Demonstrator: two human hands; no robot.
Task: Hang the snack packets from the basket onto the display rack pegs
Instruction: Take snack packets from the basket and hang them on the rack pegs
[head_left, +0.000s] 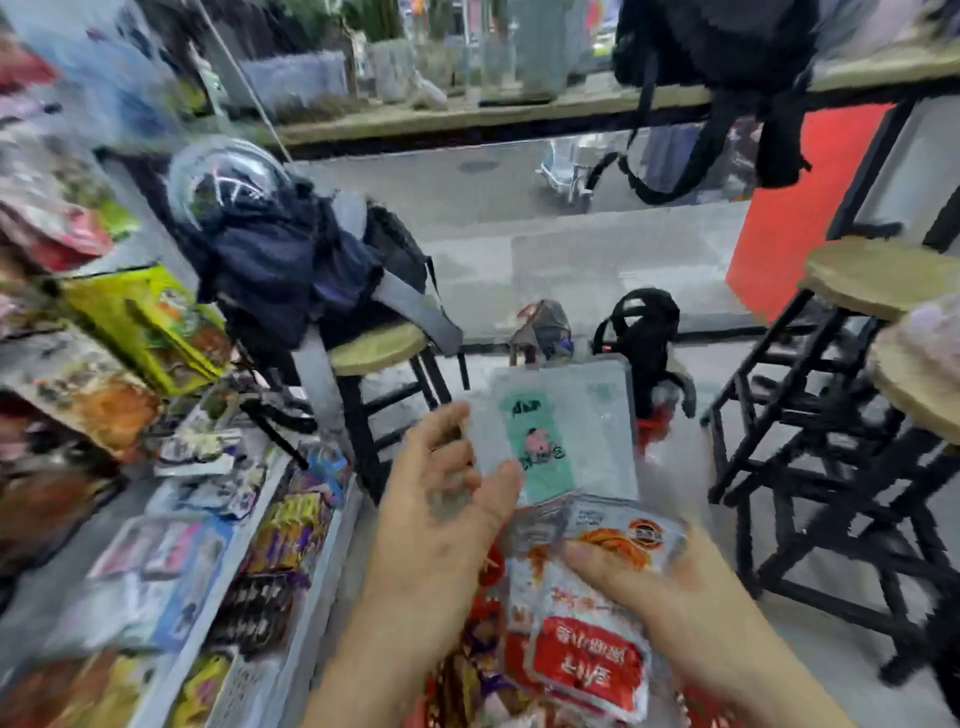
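Midway: your left hand (441, 499) pinches a teal-labelled packet (545, 441), your right hand (660, 592) grips red-and-white packets (587, 639); neither yet hangs on the display rack (228, 571).

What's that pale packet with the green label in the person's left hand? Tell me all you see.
The pale packet is a glossy, see-through plastic pouch with a mint-green panel carrying dark lettering and a pink figure. It stands upright, facing the camera, blurred. The left hand pinches one side edge; its lower edge meets the red-and-white packet in the right hand.
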